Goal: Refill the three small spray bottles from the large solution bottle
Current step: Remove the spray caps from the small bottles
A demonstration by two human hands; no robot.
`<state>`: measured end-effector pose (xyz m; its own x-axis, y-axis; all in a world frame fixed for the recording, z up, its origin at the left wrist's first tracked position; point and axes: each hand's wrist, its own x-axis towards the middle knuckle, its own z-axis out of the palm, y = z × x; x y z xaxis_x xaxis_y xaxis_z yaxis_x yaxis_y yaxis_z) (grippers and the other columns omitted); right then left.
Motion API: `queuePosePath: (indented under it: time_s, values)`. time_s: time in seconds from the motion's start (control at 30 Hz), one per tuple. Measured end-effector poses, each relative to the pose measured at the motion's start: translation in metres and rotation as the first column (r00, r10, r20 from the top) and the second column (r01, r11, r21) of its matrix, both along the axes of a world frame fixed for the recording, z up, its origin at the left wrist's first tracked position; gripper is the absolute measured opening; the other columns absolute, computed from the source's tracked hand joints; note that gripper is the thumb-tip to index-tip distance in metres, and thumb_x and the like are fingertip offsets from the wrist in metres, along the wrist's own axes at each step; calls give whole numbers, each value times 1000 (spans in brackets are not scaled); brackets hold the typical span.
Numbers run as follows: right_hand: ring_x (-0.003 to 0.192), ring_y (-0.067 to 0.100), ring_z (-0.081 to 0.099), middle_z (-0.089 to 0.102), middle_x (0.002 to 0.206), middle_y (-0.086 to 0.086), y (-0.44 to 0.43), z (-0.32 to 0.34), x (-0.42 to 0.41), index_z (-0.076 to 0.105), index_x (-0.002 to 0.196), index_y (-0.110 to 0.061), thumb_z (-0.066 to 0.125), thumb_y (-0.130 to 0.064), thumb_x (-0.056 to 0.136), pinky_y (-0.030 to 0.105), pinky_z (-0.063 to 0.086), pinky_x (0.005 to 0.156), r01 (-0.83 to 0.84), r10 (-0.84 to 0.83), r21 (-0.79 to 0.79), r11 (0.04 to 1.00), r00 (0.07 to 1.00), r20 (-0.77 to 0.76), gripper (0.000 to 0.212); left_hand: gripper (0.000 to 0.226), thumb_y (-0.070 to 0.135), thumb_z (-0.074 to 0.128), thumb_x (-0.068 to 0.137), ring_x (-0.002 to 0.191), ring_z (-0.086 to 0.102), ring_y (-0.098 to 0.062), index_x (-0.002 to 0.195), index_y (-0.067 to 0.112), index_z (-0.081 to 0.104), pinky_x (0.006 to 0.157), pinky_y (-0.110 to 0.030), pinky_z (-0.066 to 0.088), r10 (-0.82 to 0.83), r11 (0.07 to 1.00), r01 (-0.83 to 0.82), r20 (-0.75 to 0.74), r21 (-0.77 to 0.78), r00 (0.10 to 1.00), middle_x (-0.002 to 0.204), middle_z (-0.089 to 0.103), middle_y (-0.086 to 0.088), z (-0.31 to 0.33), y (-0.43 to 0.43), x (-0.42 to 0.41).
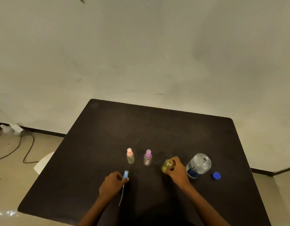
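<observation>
- The large solution bottle [199,165] is seen standing uncapped on the table [157,126]. Its blue cap [216,175] lies just to its right.
- An open small bottle [168,165] stands just left of the large bottle and is gripped around its body by the right hand [177,171]. Its contents look yellow-green; the fill level cannot be read.
- The blue spray head [125,175], further left of the large bottle, is pinched in the closed fingers of the left hand [112,183]. Its dip tube [121,195] trails toward the near edge.
- A pink-capped bottle [130,156] and a purple-capped bottle [147,158] stand capped, left of and slightly behind the large bottle. Pale liquid is suspected in the pink-capped one; the other is unclear.
- Progress is judged partial: one bottle is opened for filling. Whether the capped pair are refilled cannot be told.
</observation>
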<state>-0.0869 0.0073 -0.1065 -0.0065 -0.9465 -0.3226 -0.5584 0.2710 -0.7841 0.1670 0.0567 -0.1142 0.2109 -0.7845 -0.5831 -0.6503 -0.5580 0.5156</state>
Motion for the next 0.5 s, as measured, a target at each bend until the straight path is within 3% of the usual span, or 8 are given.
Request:
queuePosePath:
  time_s: [0.17, 0.5]
  values:
    - [84, 18, 59, 58, 91, 1, -12, -9, 9, 45, 94, -18, 68, -12, 78, 39, 51, 77, 19, -20, -9, 1000, 991, -133, 29, 21, 44, 61, 84, 73, 60, -8, 84, 24, 55, 64, -22, 47, 10, 999, -5, 131, -40, 991, 82, 62, 5, -4, -8, 5]
    - [88, 20, 59, 59, 99, 6, -20, -16, 14, 40, 97, -18, 65, -14, 82, 36, 50, 77, 67, -66, -3, 998, 986, -156, 29, 24, 46, 60, 84, 69, 56, -5, 88, 23, 53, 54, -16, 38, -31, 997, 44, 173, -69, 984, 84, 59, 6, -11, -12, 8]
